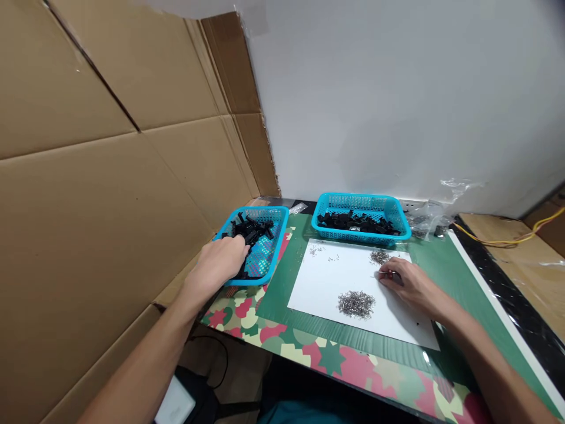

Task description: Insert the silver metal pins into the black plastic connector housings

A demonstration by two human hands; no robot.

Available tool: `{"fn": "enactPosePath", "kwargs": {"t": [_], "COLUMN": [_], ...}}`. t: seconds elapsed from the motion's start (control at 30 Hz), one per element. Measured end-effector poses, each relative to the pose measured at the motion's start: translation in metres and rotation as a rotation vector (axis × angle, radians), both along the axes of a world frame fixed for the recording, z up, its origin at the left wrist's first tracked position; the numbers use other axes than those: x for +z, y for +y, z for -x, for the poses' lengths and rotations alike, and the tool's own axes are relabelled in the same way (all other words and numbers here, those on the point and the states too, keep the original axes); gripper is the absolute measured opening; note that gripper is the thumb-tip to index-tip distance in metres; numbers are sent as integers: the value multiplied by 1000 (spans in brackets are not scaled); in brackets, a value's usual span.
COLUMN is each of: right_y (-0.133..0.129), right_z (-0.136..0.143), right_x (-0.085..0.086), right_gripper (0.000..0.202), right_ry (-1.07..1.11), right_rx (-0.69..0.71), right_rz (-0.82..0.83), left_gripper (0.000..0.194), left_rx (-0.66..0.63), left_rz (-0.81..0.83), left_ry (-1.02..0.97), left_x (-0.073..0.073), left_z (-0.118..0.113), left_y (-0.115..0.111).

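Far metal pile (pixel 379 257) lies just beyond right hand (pixel 406 282)
It pinches a slim tool (pixel 388 272); left hand (pixel 223 257) hides its grip.

Soft, even light covers the bench (pixel 273 303); the right hand (pixel 408 284) casts a faint shadow across the white sheet (pixel 315 288) toward the bench's front edge. Glare spots that edge's right part; beneath it is dim. Wide-angle distortion stretches the borders.
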State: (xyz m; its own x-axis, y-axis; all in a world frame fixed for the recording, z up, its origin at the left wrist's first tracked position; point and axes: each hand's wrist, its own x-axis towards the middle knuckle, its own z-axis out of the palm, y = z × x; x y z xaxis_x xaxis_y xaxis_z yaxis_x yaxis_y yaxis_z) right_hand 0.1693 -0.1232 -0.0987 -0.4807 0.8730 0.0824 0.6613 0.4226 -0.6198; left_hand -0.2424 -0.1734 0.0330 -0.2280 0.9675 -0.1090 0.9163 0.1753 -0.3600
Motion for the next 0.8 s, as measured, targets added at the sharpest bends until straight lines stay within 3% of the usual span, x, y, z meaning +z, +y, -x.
{"fn": "enactPosePath", "kwargs": {"t": [0.2, 0.37, 0.5, 0.63, 0.73, 0.8], "right_y": [-4, -2, -4, -7, -7, -7], "right_z": [1, 3, 5, 6, 9, 12], "right_x": [17, 17, 17, 21, 24, 24], "right_gripper": [15, 8, 10, 14, 18, 22], "right_ry": [39, 85, 95, 196, 333, 465], "right_rx": [-62, -91, -66, -63, -72, -89], "right_rz": [13, 70, 73, 71, 118, 160], "left_gripper": [39, 33, 31, 27, 29, 36], "left_rx": [-56, -283, -441, -499, -492, -417], "left_rz": [-149, -295, -249, -187, -142, -106], "left_ry": [-120, -569, -1056, -1361, -1592, -1739], "left_x": [17, 11, -14, -49, -74, -88], "left_z": [-17, -51, -88, -123, -143, -153], "left_y": [10, 26, 44, 66, 75, 75]}}
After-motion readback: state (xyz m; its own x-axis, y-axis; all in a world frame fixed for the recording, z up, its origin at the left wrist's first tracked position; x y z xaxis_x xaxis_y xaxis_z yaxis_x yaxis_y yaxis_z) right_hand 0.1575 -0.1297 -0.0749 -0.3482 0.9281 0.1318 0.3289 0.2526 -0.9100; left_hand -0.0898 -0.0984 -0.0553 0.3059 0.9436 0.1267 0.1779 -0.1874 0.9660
